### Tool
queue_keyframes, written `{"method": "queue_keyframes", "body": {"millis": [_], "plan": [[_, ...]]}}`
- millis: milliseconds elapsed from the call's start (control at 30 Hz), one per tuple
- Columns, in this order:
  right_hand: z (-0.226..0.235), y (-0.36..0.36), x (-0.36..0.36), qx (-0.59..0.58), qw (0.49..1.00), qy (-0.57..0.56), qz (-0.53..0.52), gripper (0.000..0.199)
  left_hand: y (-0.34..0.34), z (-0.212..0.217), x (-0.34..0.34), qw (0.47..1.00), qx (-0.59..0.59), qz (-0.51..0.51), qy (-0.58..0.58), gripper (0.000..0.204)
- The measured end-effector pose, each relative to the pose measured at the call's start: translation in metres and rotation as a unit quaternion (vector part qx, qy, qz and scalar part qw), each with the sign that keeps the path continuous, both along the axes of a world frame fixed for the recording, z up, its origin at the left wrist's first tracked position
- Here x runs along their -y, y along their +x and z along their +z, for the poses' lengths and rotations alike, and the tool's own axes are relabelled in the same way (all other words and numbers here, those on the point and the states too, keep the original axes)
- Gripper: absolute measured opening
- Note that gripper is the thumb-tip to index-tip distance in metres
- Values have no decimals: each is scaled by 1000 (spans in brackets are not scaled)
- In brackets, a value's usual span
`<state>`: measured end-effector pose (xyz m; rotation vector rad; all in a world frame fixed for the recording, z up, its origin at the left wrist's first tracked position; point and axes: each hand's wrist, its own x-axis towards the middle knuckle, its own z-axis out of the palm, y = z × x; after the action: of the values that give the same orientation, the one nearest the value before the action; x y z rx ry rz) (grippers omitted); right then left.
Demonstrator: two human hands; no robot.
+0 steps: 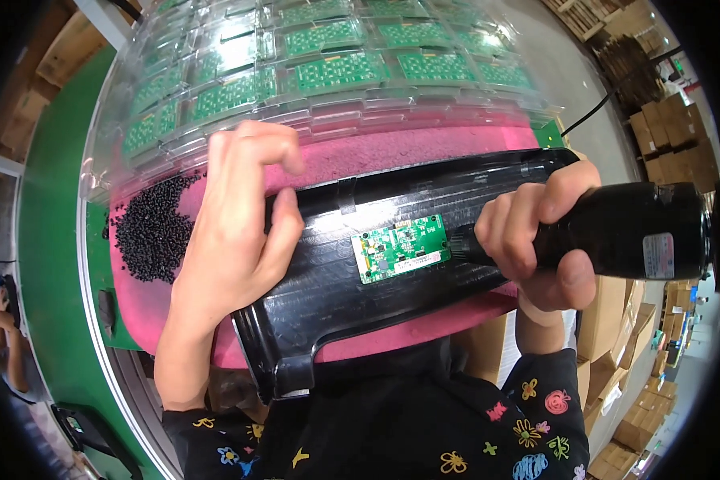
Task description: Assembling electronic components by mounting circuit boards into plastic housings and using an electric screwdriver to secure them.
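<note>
A long, curved black plastic housing [296,296] lies across a pink pad in front of me. On its smooth face sits a green circuit board [404,244] with small parts and a white label strip. My right hand [536,232] grips a black electric screwdriver [616,232], held nearly level. Its ribbed nose meets the right end of the board; the bit tip cannot be made out. Over the housing's left end is my left hand [236,224], its thumb and curled forefinger apart with nothing visible between them. The other fingers are partly hidden.
A heap of small black screws [156,228] lies on the pink pad [416,148], left of my left hand. Beyond it, stacked clear plastic trays [320,96] hold several green boards. Cardboard boxes [600,328] stand at the right; a dark cable hangs at the upper right.
</note>
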<state>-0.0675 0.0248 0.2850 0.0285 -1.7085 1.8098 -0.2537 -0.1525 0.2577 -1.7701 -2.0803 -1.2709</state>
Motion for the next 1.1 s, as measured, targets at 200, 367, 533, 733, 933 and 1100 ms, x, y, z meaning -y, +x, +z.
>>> {"method": "queue_keyframes", "body": {"millis": [200, 367, 533, 733, 933, 1100], "plan": [[1, -4, 4, 46, 999, 17, -9, 47, -3, 4, 1, 992, -8, 11, -122, 23], [-1, -6, -4, 15, 999, -36, -13, 46, -2, -2, 5, 982, -25, 14, -184, 24], [15, -6, -28, 7, 912, -403, -78, 21, 4, 2, 6, 981, -66, -33, -177, 21], [24, 23, -18, 64, 934, -348, -59, 40, 14, -5, 11, 971, -49, -16, -232, 16], [35, 101, -37, -97, 939, -73, -323, 53, 35, 34, 13, 978, -47, 14, -202, 16], [1, 171, -129, -188, 834, -37, -517, 35, 62, 69, 96, 978, -132, 152, -63, 24]]}}
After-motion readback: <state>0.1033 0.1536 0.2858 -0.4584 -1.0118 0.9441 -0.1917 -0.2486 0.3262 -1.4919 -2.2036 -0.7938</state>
